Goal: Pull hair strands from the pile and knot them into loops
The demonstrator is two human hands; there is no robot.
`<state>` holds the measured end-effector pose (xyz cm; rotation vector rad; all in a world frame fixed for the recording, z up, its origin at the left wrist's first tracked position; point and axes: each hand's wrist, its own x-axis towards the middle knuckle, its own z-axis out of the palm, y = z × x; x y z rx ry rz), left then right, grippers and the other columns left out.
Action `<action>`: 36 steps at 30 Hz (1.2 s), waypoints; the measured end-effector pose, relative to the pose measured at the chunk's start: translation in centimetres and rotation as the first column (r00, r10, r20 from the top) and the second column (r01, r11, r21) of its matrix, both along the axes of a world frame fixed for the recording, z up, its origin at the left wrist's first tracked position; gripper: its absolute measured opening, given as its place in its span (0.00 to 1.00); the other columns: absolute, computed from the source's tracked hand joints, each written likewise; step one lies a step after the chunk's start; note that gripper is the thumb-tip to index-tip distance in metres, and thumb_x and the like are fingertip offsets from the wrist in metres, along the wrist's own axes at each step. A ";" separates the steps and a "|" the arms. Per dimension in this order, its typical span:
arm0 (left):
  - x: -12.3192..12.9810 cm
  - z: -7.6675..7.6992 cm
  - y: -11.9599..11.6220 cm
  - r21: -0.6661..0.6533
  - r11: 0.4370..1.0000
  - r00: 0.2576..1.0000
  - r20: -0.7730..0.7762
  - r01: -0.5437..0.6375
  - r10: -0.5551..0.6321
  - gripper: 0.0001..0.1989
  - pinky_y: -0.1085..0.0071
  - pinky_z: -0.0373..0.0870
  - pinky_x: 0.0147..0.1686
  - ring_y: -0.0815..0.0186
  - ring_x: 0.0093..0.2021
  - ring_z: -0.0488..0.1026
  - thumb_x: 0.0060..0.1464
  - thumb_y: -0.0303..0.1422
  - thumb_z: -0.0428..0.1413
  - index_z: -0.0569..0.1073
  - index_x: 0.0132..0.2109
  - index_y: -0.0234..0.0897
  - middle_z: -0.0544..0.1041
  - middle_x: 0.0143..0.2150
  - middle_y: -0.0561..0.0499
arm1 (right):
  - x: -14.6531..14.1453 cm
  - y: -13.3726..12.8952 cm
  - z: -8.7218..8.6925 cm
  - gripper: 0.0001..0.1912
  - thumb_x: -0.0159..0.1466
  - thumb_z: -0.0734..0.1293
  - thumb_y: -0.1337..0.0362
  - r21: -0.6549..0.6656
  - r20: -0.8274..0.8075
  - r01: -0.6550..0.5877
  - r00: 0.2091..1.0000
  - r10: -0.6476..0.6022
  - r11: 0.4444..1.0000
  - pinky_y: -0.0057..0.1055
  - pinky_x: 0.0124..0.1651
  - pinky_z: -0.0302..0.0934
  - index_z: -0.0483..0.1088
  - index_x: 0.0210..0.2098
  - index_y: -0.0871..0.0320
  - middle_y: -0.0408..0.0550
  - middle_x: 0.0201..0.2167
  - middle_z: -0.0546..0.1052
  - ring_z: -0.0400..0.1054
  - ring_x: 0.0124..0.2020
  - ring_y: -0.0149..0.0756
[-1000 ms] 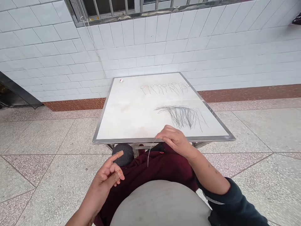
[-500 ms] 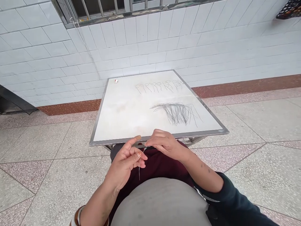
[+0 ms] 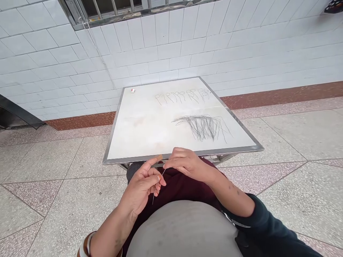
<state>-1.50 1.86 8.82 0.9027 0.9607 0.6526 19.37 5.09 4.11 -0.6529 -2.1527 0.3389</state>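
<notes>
In front of my lap, my left hand (image 3: 142,184) pinches a thin wire (image 3: 153,198) between thumb and fingers, its tail hanging below. My left index finger points outward, with a tan wrap at its tip. The fingertips of my right hand (image 3: 189,165) are closed on the wire's upper end, which they hide. Between both hands the strand runs taut and slanted. Beyond my hands, a pile of loose dark wires (image 3: 203,126) lies on the white table (image 3: 128,137). Farther back is a row of several looped wire pieces (image 3: 180,95) with tails.
A small white-and-red object (image 3: 133,91) sits at the table's far left corner. The table's metal-edged front is just past my hands. Behind it stands a white tiled wall (image 3: 160,60) with a barred window (image 3: 115,9) and a hanging cord (image 3: 103,62).
The wire between my hands looks straighter, and its lower tail has swung to the left. My right fingers have shifted slightly left and down. The view has moved a little.
</notes>
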 end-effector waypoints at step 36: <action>-1.1 1.7 -0.1 0.550 0.834 0.840 -0.476 0.056 0.258 0.28 0.67 0.66 0.44 0.64 0.40 0.72 0.55 0.36 0.57 0.64 0.62 0.48 0.77 0.42 0.52 | -1.8 -0.4 -0.5 0.08 0.69 0.60 0.65 -0.043 0.022 0.111 0.994 -0.110 0.993 0.30 0.36 0.61 0.72 0.42 0.55 0.47 0.31 0.77 0.64 0.31 0.34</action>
